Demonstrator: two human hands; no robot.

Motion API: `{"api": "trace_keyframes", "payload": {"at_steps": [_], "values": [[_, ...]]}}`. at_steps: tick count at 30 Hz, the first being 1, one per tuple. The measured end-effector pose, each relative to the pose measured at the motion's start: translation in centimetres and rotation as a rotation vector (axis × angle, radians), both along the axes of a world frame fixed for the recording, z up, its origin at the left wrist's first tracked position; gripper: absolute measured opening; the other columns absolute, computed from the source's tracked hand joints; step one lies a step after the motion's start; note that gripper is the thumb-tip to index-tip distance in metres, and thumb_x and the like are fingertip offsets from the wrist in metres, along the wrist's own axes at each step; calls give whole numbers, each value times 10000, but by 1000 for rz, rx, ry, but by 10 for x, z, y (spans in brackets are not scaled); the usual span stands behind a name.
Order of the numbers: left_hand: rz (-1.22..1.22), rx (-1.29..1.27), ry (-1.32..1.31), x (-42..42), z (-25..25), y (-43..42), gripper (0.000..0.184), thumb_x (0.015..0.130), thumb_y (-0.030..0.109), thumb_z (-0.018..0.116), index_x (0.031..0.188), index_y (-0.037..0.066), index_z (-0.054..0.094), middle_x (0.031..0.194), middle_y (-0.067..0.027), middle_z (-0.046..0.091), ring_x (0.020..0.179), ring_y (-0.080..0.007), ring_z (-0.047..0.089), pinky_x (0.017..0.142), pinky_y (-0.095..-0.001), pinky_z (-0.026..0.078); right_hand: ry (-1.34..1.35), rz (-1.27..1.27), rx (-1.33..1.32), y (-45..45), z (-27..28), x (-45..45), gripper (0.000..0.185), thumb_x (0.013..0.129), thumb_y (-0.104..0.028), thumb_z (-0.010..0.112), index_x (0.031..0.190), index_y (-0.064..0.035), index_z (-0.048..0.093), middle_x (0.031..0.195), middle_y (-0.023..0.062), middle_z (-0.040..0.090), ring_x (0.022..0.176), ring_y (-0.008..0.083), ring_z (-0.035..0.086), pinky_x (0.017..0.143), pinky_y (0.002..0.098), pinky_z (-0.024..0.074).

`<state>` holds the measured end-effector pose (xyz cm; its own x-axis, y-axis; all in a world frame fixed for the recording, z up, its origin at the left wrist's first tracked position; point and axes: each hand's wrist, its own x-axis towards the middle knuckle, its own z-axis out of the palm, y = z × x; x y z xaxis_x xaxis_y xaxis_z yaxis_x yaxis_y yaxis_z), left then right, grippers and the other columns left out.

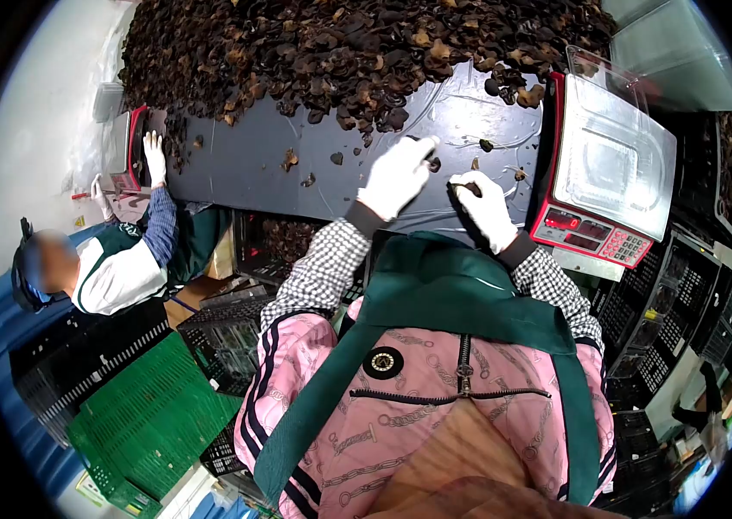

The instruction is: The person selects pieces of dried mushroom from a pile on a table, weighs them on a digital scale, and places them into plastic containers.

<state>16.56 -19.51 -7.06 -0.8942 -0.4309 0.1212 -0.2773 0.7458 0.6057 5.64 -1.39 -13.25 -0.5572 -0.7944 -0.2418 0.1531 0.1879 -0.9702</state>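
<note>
Both my hands wear white gloves and are over the dark grey tabletop. My left hand is closed, its fingers pressed together and pointing to the right. A small dark piece of wood ear mushroom shows at its fingertips; whether they grip it I cannot tell. My right hand is curled, thumb and forefinger closed round a dark wood ear mushroom, partly hidden by the fingers. Loose wood ear pieces lie about, one dark piece just beyond my hands. A large heap of wood ear mushrooms covers the table's far side.
A red scale with a clear tray stands at my right, its display lit. Another person in white gloves works at the left by a second scale. Black crates and a green crate stand around below.
</note>
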Motion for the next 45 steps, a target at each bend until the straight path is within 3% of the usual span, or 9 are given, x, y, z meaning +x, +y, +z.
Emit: {"api": "trace_keyframes", "payload": {"at_steps": [12, 19, 24, 27, 28, 31, 35, 43, 45], "values": [[-144, 103, 113, -15, 2, 91, 311, 836, 107, 674, 1123, -6, 629, 1203, -222, 609, 1112, -378, 574, 971, -457, 450, -1363, -242, -204, 24, -5, -2, 254, 1000, -314, 566, 1125, -104, 635, 1003, 32, 671, 935, 192, 666, 851, 389, 564], [-216, 324, 191, -28, 51, 68, 354, 817, 105, 708, 1160, 28, 665, 1131, -169, 674, 1017, -334, 631, 921, -430, 487, -1257, -190, -238, 32, 5, -8, 390, 982, -344, 609, 1275, -87, 603, 1143, 78, 672, 1071, 218, 647, 896, 433, 565], [72, -312, 49, -21, -21, 9, 292, 827, 69, 650, 1119, 55, 669, 1103, -128, 662, 1058, -333, 591, 939, -425, 468, -1304, 56, -290, 31, 44, -18, 376, 964, -75, 578, 1335, -22, 558, 1185, 89, 612, 981, 203, 621, 802, 274, 540], [-45, -249, 62, 7, -57, -6, 293, 782, 8, 656, 1071, 53, 670, 1041, -136, 652, 1002, -342, 588, 900, -421, 483, -1170, 16, -398, 40, 70, -27, 380, 962, -71, 577, 1336, -10, 550, 1174, 90, 611, 1000, 206, 599, 788, 287, 507], [-41, -257, 126, 13, -49, -6, 215, 810, 30, 613, 1020, 62, 646, 962, -147, 632, 918, -341, 579, 818, -420, 481, -489, 70, -447, 42, 97, -25, 363, 970, -115, 563, 1318, -11, 559, 1172, 102, 609, 1005, 223, 582, 745, 309, 484], [55, -309, -41, 63, -5, -8, 117, 811, 49, 595, 913, 69, 649, 832, -131, 606, 838, -333, 588, 779, -428, 488, -1063, -111, -641, 68, 116, -69, 347, 934, -137, 619, 1255, -8, 606, 1116, 141, 642, 981, 259, 594, 726, 329, 495], [190, -314, -710, 149, 27, -25, 217, 829, 135, 685, 1040, 88, 711, 1010, -140, 694, 956, -312, 656, 847, -431, 530, -601, -450, -554, 123, 134, -130, 333, 963, -192, 598, 1241, -12, 636, 1061, 118, 679, 918, 228, 635, 722, 327, 519], [-62, -289, 128, 1, -13, 1, 257, 877, 55, 659, 1129, 94, 691, 1086, -91, 694, 1015, -279, 647, 909, -372, 525, 1427, -458, 269, 101, 168, -156, 279, 928, -124, 652, 1195, -51, 689, 1118, 116, 690, 1053, 246, 644, 972, 375, 477], [-39, -161, 129, -42, -16, 12, 224, 887, 91, 656, 1106, 85, 699, 1078, -101, 693, 998, -289, 640, 894, -383, 517, 1195, -463, 109, 91, 149, -129, 273, 915, -94, 673, 1187, -65, 679, 1096, 104, 685, 1051, 265, 634, 977, 393, 475]]}}
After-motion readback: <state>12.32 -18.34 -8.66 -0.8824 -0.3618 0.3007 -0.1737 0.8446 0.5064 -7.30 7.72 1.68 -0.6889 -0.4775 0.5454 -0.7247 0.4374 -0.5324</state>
